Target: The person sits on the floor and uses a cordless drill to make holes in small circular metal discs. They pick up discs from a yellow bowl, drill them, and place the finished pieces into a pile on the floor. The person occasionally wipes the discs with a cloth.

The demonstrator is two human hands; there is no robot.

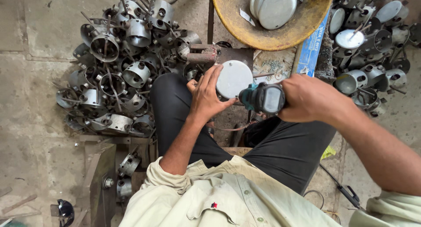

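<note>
Stained concrete floor (39,135), heap of grey metal cylinders (118,69) at left, another heap (372,51) at right, yellow basin (272,34) at top
</note>
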